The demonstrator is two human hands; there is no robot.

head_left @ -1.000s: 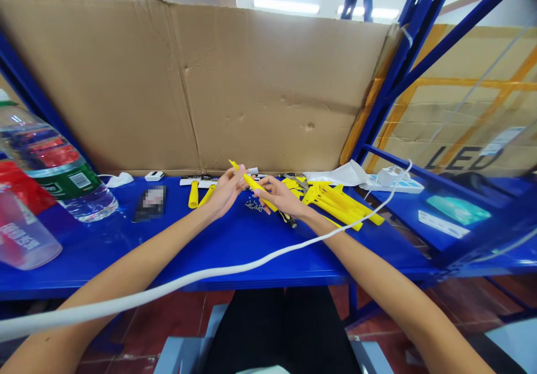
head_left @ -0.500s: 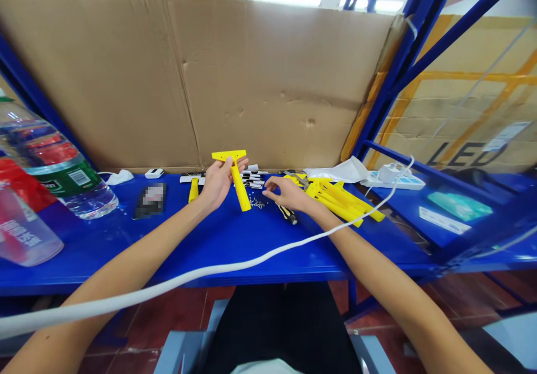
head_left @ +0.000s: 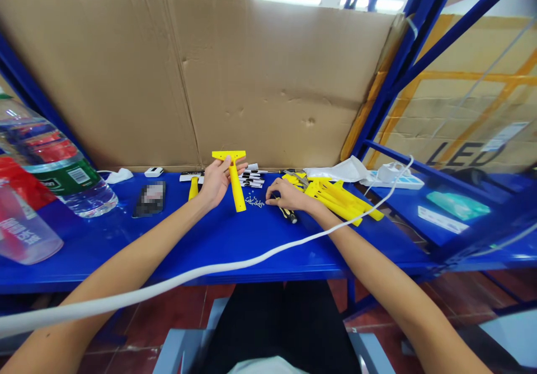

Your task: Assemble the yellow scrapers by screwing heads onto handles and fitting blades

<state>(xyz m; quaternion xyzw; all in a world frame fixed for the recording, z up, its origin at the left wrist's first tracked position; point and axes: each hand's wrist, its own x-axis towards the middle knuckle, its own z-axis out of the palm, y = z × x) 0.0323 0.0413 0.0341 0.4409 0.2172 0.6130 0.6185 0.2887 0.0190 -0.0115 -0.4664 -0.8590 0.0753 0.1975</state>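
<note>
My left hand (head_left: 217, 183) is closed round the neck of a yellow T-shaped scraper (head_left: 237, 190), its wide head up and its handle hanging toward me. Right of it, my right hand (head_left: 285, 193) is low over the table with thumb and fingers curled together; whatever they pinch is too small to make out. Small loose screws (head_left: 254, 199) lie scattered just left of those fingertips. Partly under the right hand rests a black and yellow screwdriver (head_left: 290, 216). Behind the hands are several black and white strips (head_left: 252, 179).
Several yellow scrapers (head_left: 335, 198) are piled right of my right hand, near a white plastic bag (head_left: 338, 169). Another yellow handle (head_left: 193, 188) lies by my left wrist. A white cable (head_left: 251, 260) crosses before me. Left are a phone (head_left: 150, 199) and a large water bottle (head_left: 71, 175).
My right hand has lowered slightly and its fingers have curled in beside the screws. The scraper in my left hand has tilted a little more upright.
</note>
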